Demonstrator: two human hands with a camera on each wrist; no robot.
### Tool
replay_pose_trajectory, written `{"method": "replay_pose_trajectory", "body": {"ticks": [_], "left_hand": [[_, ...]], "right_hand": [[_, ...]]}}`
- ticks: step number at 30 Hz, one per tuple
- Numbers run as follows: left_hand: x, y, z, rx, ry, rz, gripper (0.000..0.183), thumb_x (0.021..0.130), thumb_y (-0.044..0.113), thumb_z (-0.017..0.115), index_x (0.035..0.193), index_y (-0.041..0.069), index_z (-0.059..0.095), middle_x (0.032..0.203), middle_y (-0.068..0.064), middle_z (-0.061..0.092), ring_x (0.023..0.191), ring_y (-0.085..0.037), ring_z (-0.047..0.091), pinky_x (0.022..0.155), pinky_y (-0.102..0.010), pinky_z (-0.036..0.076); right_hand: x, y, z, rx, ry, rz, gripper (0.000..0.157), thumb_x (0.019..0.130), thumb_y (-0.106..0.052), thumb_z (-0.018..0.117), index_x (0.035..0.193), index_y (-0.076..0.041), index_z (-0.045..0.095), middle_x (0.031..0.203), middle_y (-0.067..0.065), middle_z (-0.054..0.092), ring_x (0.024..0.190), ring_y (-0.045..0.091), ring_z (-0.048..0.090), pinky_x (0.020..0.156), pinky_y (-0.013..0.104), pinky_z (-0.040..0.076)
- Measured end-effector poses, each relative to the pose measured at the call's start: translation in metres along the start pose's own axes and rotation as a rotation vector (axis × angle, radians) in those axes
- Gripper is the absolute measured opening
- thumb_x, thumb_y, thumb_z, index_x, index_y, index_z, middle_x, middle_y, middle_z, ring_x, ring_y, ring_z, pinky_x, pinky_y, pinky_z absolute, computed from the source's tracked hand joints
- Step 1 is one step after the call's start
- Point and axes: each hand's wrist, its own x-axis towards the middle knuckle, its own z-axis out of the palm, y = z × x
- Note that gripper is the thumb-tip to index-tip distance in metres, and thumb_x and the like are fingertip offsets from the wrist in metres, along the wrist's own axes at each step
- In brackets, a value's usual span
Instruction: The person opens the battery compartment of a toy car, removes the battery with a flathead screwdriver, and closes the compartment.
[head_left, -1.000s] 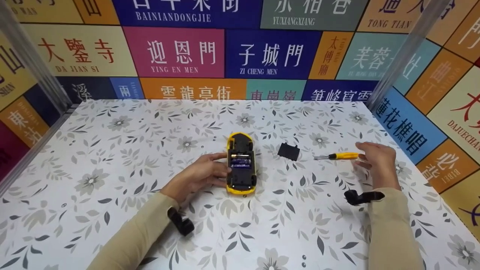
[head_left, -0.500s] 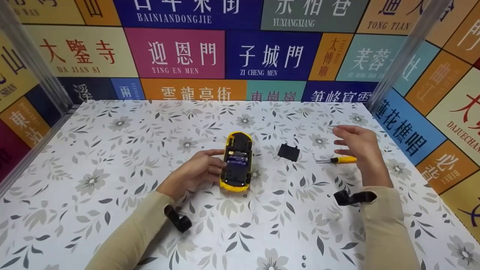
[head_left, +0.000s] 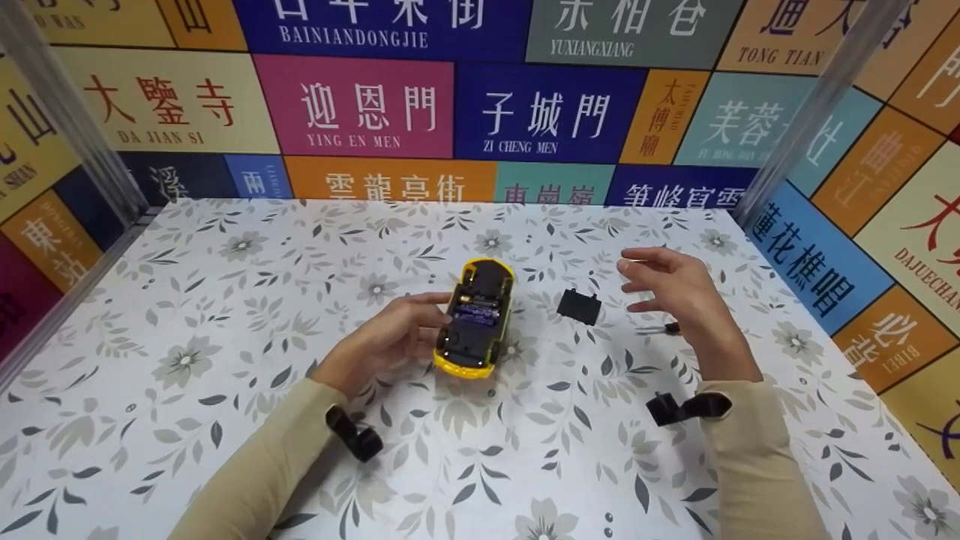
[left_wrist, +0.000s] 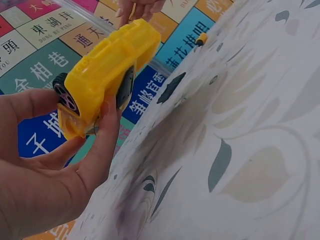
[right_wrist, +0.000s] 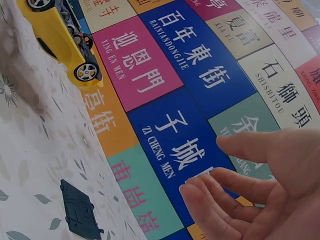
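Observation:
My left hand (head_left: 390, 337) grips a yellow toy car (head_left: 499, 315) by its side, its black underside facing up and tilted. Purple batteries (head_left: 477, 313) lie in the uncovered compartment of that underside. The left wrist view shows thumb and fingers pinching the yellow body (left_wrist: 110, 65) near a wheel, with the car lifted off the table. My right hand (head_left: 679, 292) hovers to the right of the car, fingers loosely bent and holding nothing. Just left of it, a black battery cover (head_left: 578, 307) lies flat on the table. Beneath the right hand a screwdriver (head_left: 660, 328) is mostly hidden.
The table (head_left: 315, 465) wears a white cloth with grey leaves and flowers. Behind it stands a wall (head_left: 352, 105) of coloured panels with lettering, and clear corner posts (head_left: 817, 112) rise at its sides.
My right hand has left the screwdriver on the table and moved left toward the car. My left hand has lifted and tilted the toy car.

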Motion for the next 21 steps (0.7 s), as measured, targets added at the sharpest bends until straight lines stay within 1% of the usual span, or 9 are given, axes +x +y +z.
{"method": "replay_pose_trajectory", "body": {"ticks": [5, 8, 12, 15, 17, 21], "left_hand": [[-0.001, 0.002, -0.001, 0.008, -0.050, 0.003, 0.064, 0.090, 0.002, 0.051, 0.152, 0.007, 0.038, 0.106, -0.007, 0.074, 0.086, -0.018, 0.074, 0.080, -0.035, 0.064], [-0.003, 0.003, -0.001, 0.031, -0.088, 0.009, 0.062, 0.092, 0.003, 0.051, 0.153, 0.006, 0.037, 0.105, -0.006, 0.074, 0.085, -0.017, 0.074, 0.079, -0.032, 0.064], [-0.005, 0.002, -0.001, 0.065, -0.138, 0.017, 0.061, 0.094, 0.004, 0.050, 0.153, 0.005, 0.036, 0.100, -0.004, 0.075, 0.081, -0.014, 0.073, 0.073, -0.030, 0.064], [-0.006, 0.002, 0.000, 0.083, -0.164, 0.015, 0.062, 0.093, 0.005, 0.050, 0.153, 0.005, 0.034, 0.098, -0.003, 0.075, 0.079, -0.013, 0.072, 0.071, -0.029, 0.063], [-0.006, 0.003, 0.001, 0.091, -0.180, 0.016, 0.063, 0.092, 0.005, 0.050, 0.153, 0.005, 0.035, 0.097, -0.002, 0.074, 0.079, -0.012, 0.072, 0.072, -0.028, 0.063], [-0.007, 0.002, 0.002, 0.097, -0.213, 0.017, 0.062, 0.090, 0.005, 0.050, 0.151, 0.005, 0.037, 0.099, -0.001, 0.074, 0.080, -0.012, 0.072, 0.071, -0.028, 0.063]], "right_hand": [[-0.003, -0.001, 0.009, 0.031, -0.061, -0.067, 0.060, 0.095, -0.046, 0.064, 0.145, -0.013, 0.052, 0.141, 0.012, 0.056, 0.109, 0.015, 0.065, 0.082, 0.028, 0.064], [-0.004, -0.002, 0.020, 0.051, -0.109, -0.100, 0.059, 0.095, -0.044, 0.066, 0.144, -0.013, 0.053, 0.139, 0.014, 0.058, 0.105, 0.014, 0.066, 0.083, 0.030, 0.064], [-0.003, -0.001, 0.035, 0.074, -0.188, -0.103, 0.059, 0.096, -0.042, 0.066, 0.146, -0.014, 0.051, 0.144, 0.015, 0.056, 0.111, 0.021, 0.067, 0.087, 0.033, 0.064], [-0.002, 0.000, 0.042, 0.094, -0.242, -0.090, 0.059, 0.096, -0.041, 0.066, 0.147, -0.017, 0.050, 0.147, 0.013, 0.053, 0.118, 0.025, 0.064, 0.090, 0.034, 0.063], [-0.001, 0.000, 0.046, 0.107, -0.268, -0.084, 0.059, 0.096, -0.041, 0.066, 0.148, -0.018, 0.048, 0.149, 0.013, 0.051, 0.121, 0.026, 0.063, 0.091, 0.034, 0.063], [0.000, 0.001, 0.050, 0.120, -0.302, -0.078, 0.058, 0.097, -0.039, 0.064, 0.149, -0.019, 0.047, 0.152, 0.011, 0.047, 0.120, 0.022, 0.063, 0.092, 0.034, 0.063]]}}
